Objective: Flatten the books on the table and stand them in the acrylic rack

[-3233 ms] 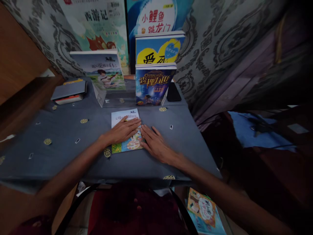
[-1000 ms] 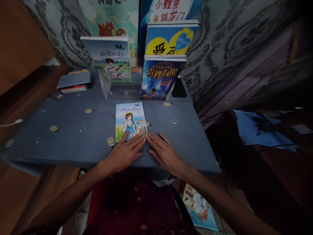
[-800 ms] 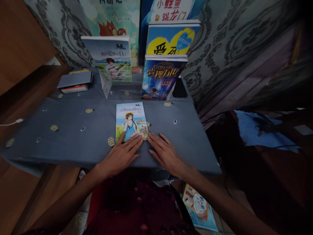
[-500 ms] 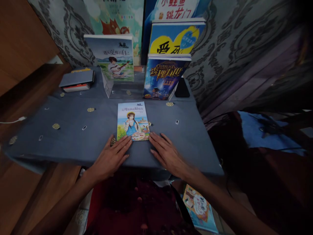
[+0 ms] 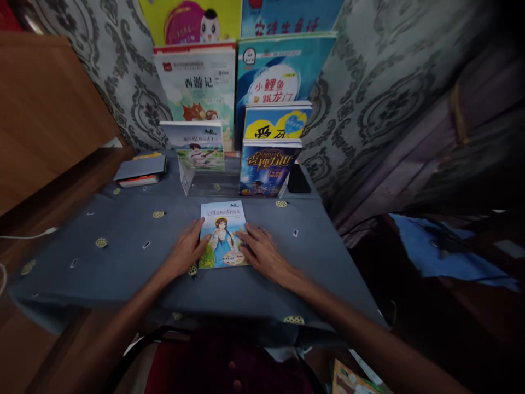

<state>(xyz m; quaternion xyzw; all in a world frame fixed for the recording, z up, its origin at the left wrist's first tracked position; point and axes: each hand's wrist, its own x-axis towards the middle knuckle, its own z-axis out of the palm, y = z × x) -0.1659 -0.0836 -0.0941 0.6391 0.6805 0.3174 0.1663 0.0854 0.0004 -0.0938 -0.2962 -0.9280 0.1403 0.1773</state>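
Observation:
A picture-covered book (image 5: 222,232) lies flat and closed on the cloth-covered table (image 5: 135,268); its cover shows a girl in a yellow hat and blue overalls. My left hand (image 5: 187,249) rests at the book's left edge, fingers stretched along it and the thumb reaching onto the cover. On the opposite side, my right hand (image 5: 266,254) has its fingers spread, with the tips lying over the right part of the cover. Neither hand is wrapped around the book.
Behind the book, a clear acrylic stand (image 5: 205,185) holds upright books, including a dark blue one (image 5: 268,169). More books rise in tiers behind. A small stack of books (image 5: 141,169) sits at the left, a black phone (image 5: 299,179) at the right. A white cable (image 5: 33,235) crosses the left edge.
Both hands have slid forward from the book's bottom edge to its two sides. The camera has tilted up, showing more of the tiered books. The book still lies flat.

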